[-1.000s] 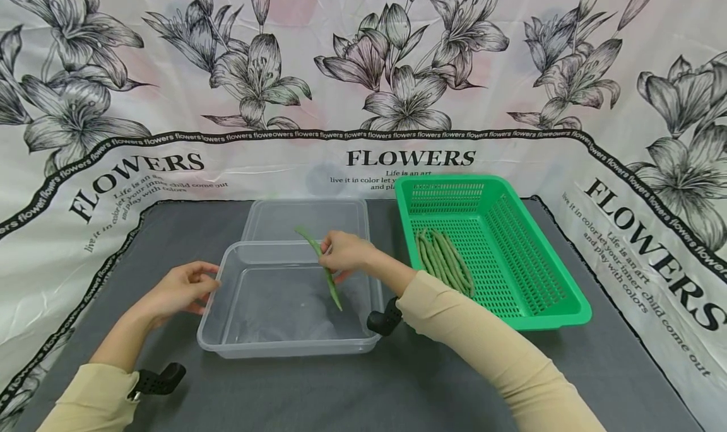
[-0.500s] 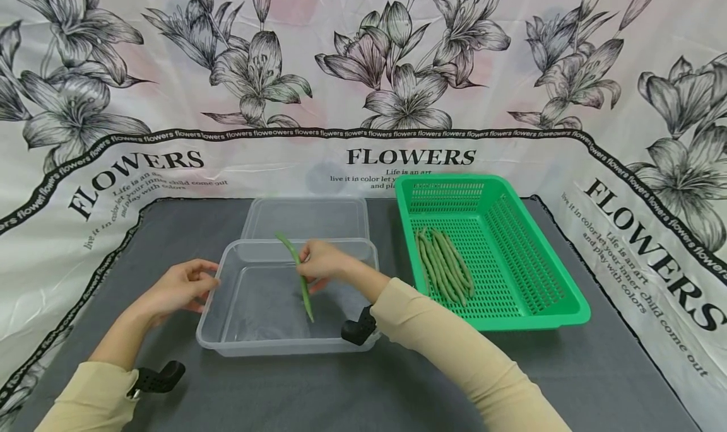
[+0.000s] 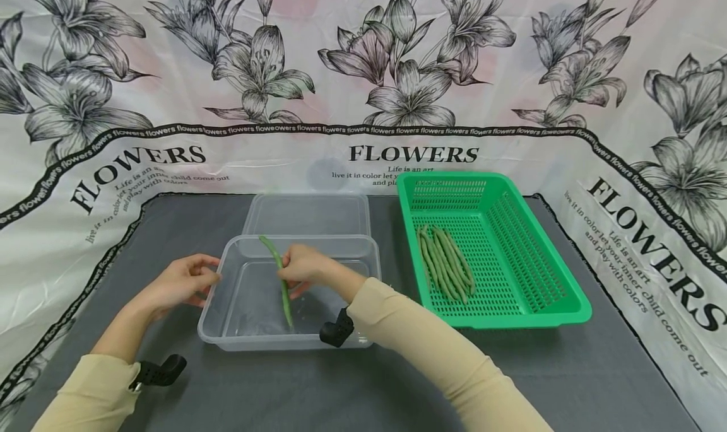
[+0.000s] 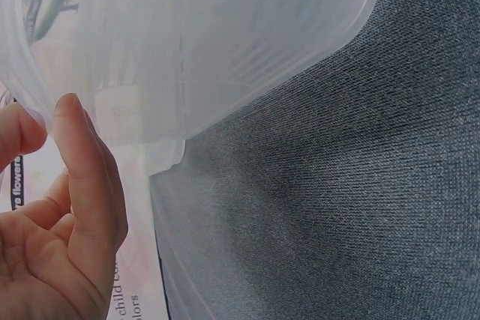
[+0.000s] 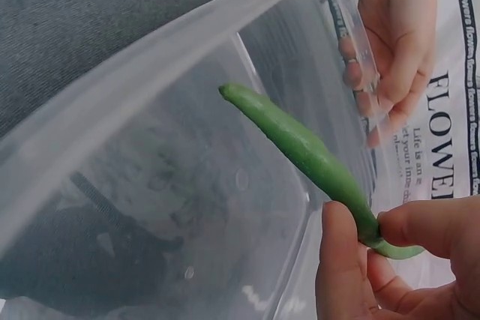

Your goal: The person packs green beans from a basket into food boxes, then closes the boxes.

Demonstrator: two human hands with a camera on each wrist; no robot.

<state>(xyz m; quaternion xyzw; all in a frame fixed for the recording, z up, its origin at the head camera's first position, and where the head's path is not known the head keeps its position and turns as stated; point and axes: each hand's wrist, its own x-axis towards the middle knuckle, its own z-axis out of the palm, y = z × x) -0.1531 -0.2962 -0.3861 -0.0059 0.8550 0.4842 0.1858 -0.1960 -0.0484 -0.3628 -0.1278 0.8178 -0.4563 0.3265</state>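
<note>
My right hand (image 3: 300, 268) pinches one green bean (image 5: 304, 148) between thumb and fingers, partway along its length. The bean hangs aslant over the clear plastic container (image 3: 286, 344), its lower end down inside the walls in the head view. At the container's left side, my left hand (image 3: 180, 280) pinches the rim between thumb and fingertips (image 4: 69, 106). More green beans (image 3: 445, 265) lie side by side along the left part of a green basket (image 3: 542, 318).
A flat clear lid (image 3: 307, 214) lies behind the container, partly overlapped by it. The basket stands to the right on the grey cloth (image 3: 255, 394). Behind everything hangs a white curtain (image 3: 318, 91) printed with flowers. Each wrist wears a black camera mount (image 3: 161, 370).
My right hand has carried the green bean leftward and slightly down, from the container's right side toward its middle. The left hand has stayed at the rim.
</note>
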